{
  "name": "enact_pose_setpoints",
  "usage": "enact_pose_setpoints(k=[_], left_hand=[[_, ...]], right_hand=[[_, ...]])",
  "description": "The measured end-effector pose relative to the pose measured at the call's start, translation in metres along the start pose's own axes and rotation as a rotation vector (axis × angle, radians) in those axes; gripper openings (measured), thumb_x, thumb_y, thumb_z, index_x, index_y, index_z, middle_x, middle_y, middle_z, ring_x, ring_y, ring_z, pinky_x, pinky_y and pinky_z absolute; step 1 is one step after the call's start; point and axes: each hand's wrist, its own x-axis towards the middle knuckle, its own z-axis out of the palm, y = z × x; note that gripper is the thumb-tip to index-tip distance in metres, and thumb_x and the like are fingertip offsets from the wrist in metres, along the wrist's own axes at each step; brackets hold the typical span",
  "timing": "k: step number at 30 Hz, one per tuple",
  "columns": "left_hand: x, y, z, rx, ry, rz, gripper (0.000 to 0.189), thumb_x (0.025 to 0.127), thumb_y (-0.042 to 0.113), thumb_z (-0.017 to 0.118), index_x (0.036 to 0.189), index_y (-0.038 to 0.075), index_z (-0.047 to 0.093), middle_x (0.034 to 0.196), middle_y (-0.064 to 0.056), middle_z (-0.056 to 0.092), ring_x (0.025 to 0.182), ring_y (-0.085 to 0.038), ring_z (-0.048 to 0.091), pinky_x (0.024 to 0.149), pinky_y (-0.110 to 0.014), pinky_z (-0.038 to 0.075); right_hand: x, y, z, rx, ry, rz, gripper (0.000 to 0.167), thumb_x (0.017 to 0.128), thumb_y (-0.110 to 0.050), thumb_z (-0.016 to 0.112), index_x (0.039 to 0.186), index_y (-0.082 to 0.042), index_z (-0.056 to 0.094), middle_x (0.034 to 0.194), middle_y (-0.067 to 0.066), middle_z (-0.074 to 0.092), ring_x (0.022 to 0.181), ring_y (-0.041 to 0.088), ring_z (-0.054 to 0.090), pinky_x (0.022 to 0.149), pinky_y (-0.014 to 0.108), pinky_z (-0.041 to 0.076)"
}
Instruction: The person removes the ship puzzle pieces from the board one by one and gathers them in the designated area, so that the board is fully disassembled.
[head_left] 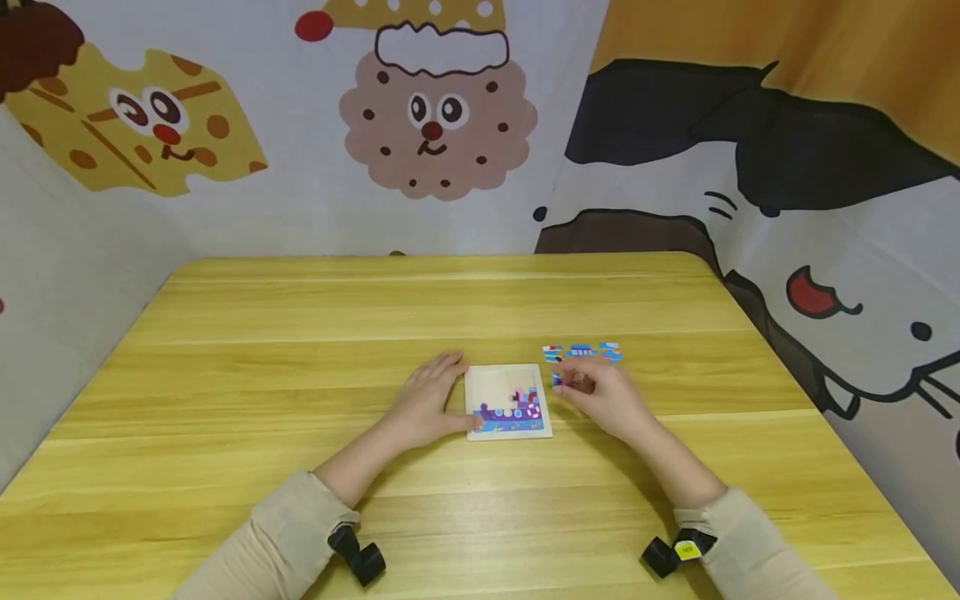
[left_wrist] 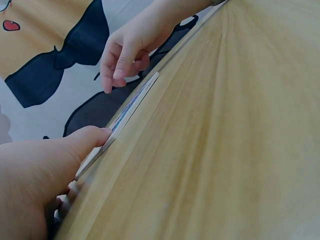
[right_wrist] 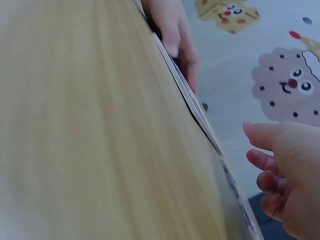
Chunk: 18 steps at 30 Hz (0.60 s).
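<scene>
Puzzle tray — picture pieces cover its lower part.

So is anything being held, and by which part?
Nothing appears gripped: the left hand only touches the puzzle board at its left side, thumb on top; the right hand looks empty.

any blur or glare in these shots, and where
Head view: evenly lit, puzzle board small but readable, loose pieces too small for fine detail; left wrist: tabletop grain soft and streaky; right wrist: tabletop blurry, pale sheen at lower left.
</scene>
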Motion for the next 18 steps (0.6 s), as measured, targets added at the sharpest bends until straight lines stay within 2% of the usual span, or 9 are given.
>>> enact_pose_setpoints(k=[5,13,18], left_hand=[[0.001,-0.001,0.001,0.005,0.000,0.005,0.092,0.081,0.059,0.066,0.147,0.004,0.035,0.157,-0.010,0.019,0.144,-0.026,0.010,0.114,-0.048,0.008],[0.000,-0.001,-0.001,-0.003,0.003,0.008,0.092,0.080,0.058,0.067,0.147,0.003,0.035,0.157,-0.011,0.019,0.144,-0.028,0.010,0.114,-0.049,0.008],[0.001,0.000,-0.001,-0.003,0.000,0.006,0.092,0.080,0.058,0.067,0.147,0.003,0.034,0.157,-0.011,0.019,0.144,-0.028,0.010,0.113,-0.049,0.008]], right_hand=[[-0.001,-0.008,0.009,0.008,-0.044,-0.014,0.031,0.080,-0.017,0.078,0.109,-0.010,0.071,0.103,-0.001,0.063,0.068,0.012,0.048,0.055,0.026,0.043],[-0.001,-0.017,0.018,0.009,-0.119,-0.010,0.032,0.080,-0.019,0.079,0.110,-0.011,0.070,0.091,-0.004,0.060,0.065,0.011,0.047,0.054,0.026,0.042],[0.000,-0.022,0.023,-0.038,-0.169,0.012,0.038,0.078,-0.024,0.080,0.112,-0.011,0.070,0.087,-0.007,0.057,0.067,0.010,0.046,0.055,0.025,0.041]])
